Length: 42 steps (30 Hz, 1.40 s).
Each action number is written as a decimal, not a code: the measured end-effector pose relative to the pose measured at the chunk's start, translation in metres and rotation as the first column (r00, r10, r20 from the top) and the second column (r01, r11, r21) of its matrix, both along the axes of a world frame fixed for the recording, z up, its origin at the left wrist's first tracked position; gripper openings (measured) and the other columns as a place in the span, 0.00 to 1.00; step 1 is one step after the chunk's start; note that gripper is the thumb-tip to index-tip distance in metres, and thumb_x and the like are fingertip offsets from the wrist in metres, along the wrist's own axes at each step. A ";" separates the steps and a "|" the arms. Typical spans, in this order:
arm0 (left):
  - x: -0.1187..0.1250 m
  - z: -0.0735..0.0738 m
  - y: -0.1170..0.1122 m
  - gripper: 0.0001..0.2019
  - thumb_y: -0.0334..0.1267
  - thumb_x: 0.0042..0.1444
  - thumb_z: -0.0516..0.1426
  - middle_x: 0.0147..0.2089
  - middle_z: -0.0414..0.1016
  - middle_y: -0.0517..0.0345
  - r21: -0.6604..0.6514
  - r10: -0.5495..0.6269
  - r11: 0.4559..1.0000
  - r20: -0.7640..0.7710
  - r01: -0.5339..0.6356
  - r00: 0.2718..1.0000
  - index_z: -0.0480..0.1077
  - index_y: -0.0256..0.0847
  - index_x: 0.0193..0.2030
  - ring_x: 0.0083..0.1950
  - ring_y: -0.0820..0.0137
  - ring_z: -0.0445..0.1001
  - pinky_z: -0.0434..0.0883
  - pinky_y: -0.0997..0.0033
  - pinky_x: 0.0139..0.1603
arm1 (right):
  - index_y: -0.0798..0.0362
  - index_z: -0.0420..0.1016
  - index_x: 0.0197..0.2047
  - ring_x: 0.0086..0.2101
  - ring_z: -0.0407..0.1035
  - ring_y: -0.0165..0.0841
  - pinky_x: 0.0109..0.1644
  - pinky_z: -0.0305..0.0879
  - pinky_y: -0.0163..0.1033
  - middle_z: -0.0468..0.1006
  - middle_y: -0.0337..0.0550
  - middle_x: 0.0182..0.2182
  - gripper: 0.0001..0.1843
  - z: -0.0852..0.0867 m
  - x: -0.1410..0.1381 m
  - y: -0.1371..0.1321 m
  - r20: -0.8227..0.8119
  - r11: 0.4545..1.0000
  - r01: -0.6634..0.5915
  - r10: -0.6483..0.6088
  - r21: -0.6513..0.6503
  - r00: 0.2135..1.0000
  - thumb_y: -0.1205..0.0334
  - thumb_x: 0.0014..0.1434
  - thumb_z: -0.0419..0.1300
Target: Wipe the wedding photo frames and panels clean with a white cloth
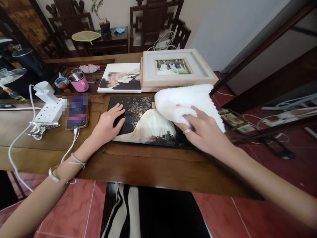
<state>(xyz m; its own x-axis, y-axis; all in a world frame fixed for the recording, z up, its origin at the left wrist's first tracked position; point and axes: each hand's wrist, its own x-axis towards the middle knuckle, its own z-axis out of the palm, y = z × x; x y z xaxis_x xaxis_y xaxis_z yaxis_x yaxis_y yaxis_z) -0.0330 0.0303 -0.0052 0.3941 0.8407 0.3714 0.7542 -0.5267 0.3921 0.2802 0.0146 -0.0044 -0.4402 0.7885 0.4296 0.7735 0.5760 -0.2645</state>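
A large dark photo print [138,122] lies flat on the wooden table [138,165]. My left hand [109,124] rests on its left edge, fingers spread flat. My right hand [201,130] is closed on a fluffy white cloth [185,102], which presses on the print's right part. A ring shows on one right finger.
Behind the print lie a canvas photo [121,77] and a framed photo [173,67] on a stack. To the left are a phone [77,111] on a cable, a white power strip [48,110] and a pink mug [80,82]. Small photos [234,120] lie at the right.
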 end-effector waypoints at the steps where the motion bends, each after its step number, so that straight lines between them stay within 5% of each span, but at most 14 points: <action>1: -0.001 0.001 0.004 0.20 0.39 0.62 0.52 0.62 0.69 0.36 0.002 -0.002 1.000 0.001 0.002 1.000 0.72 0.28 0.56 0.67 0.55 0.64 0.62 0.48 0.67 | 0.50 0.69 0.31 0.53 0.68 0.51 0.53 0.67 0.60 0.76 0.57 0.49 0.10 0.002 -0.002 -0.005 0.001 0.999 -0.034 0.034 0.026 0.999 0.62 0.63 0.51; 10: -0.007 0.010 0.019 0.20 0.39 0.62 0.52 0.62 0.69 0.37 0.009 -0.005 1.000 0.005 0.005 1.000 0.72 0.29 0.56 0.67 0.55 0.65 0.63 0.48 0.67 | 0.49 0.66 0.26 0.56 0.67 0.47 0.60 0.66 0.57 0.76 0.57 0.52 0.12 0.020 -0.006 -0.039 0.049 0.968 -0.222 0.217 0.115 0.975 0.69 0.61 0.51; 14: -0.004 0.005 0.007 0.20 0.39 0.62 0.52 0.62 0.69 0.38 0.003 -0.002 1.000 0.006 0.002 1.000 0.72 0.29 0.56 0.67 0.55 0.64 0.62 0.48 0.67 | 0.51 0.70 0.31 0.53 0.70 0.48 0.57 0.67 0.60 0.76 0.56 0.51 0.11 0.008 0.000 -0.019 0.053 0.980 -0.155 0.150 0.122 0.987 0.64 0.64 0.51; 20: 0.002 -0.004 -0.008 0.20 0.39 0.62 0.53 0.62 0.69 0.37 -0.012 -0.003 1.000 0.019 0.003 1.000 0.72 0.29 0.56 0.67 0.54 0.64 0.62 0.48 0.67 | 0.49 0.71 0.32 0.42 0.73 0.49 0.45 0.72 0.57 0.76 0.51 0.34 0.13 -0.013 0.012 0.020 0.018 0.998 0.056 -0.056 0.024 0.998 0.57 0.64 0.50; 26: -0.009 0.012 -0.006 0.20 0.39 0.63 0.52 0.63 0.69 0.39 -0.005 0.003 1.000 -0.009 -0.003 1.000 0.71 0.31 0.56 0.67 0.56 0.64 0.63 0.47 0.67 | 0.51 0.71 0.33 0.57 0.66 0.52 0.58 0.63 0.65 0.74 0.57 0.55 0.08 0.000 -0.004 -0.006 -0.033 0.995 -0.018 0.021 0.093 0.999 0.63 0.63 0.53; 34: -0.024 0.036 0.028 0.20 0.38 0.62 0.51 0.62 0.69 0.37 -0.004 0.002 1.000 -0.016 -0.002 1.000 0.71 0.28 0.56 0.67 0.56 0.64 0.63 0.49 0.67 | 0.49 0.61 0.25 0.63 0.57 0.48 0.64 0.56 0.65 0.66 0.54 0.63 0.13 0.037 -0.019 -0.056 -0.060 0.958 -0.281 0.285 0.066 0.957 0.73 0.56 0.55; 38: -0.018 0.028 0.027 0.20 0.38 0.62 0.52 0.62 0.69 0.36 0.002 -0.001 1.000 -0.012 0.001 1.000 0.71 0.27 0.56 0.67 0.56 0.64 0.63 0.50 0.67 | 0.49 0.60 0.24 0.63 0.58 0.49 0.64 0.58 0.63 0.69 0.58 0.60 0.13 0.029 -0.007 -0.051 -0.025 0.942 -0.323 0.326 0.093 0.945 0.73 0.56 0.55; 42: -0.007 0.011 0.014 0.20 0.38 0.62 0.52 0.62 0.69 0.38 -0.003 0.005 1.000 -0.009 -0.005 1.000 0.71 0.29 0.56 0.67 0.57 0.64 0.63 0.49 0.67 | 0.50 0.63 0.25 0.58 0.65 0.49 0.61 0.62 0.60 0.71 0.65 0.57 0.13 0.006 0.010 -0.023 0.051 0.960 -0.238 0.233 0.145 0.971 0.69 0.61 0.53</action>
<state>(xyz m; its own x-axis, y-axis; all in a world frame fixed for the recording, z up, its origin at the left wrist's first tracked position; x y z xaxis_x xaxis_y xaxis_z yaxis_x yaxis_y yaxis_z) -0.0398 0.0440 0.0059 0.3934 0.8436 0.3655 0.7603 -0.5221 0.3866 0.2898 -0.0086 0.0020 -0.6215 0.5892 0.5164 0.6184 0.7736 -0.1384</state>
